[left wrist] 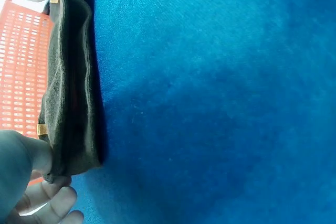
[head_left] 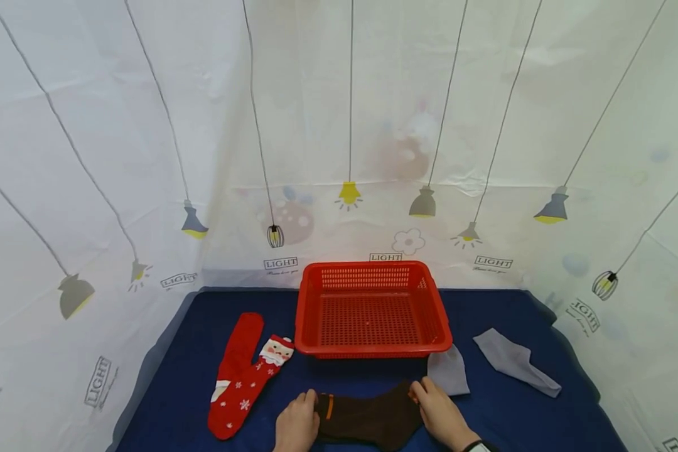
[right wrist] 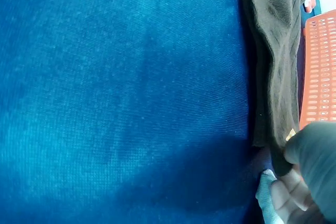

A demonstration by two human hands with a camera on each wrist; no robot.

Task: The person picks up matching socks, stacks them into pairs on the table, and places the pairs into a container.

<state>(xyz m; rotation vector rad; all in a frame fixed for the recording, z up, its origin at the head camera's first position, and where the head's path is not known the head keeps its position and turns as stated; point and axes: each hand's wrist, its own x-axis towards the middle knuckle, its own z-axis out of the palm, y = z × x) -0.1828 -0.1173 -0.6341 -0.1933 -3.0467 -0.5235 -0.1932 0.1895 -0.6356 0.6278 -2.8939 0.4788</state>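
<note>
A dark brown sock with orange marks lies stretched sideways at the near edge of the blue cloth; its layers look like two socks laid together. My left hand pinches its left end between thumb and fingers, as the left wrist view also shows on the brown fabric. At the opposite end, my right hand pinches a corner of it near an orange patch. In the right wrist view the brown sock hangs in a fold from the thumb and fingers.
A red plastic basket stands behind the brown sock. Red Santa socks lie to the left. One grey sock lies partly beside the basket's near right corner, another grey sock farther right. A printed white curtain surrounds the blue-covered table.
</note>
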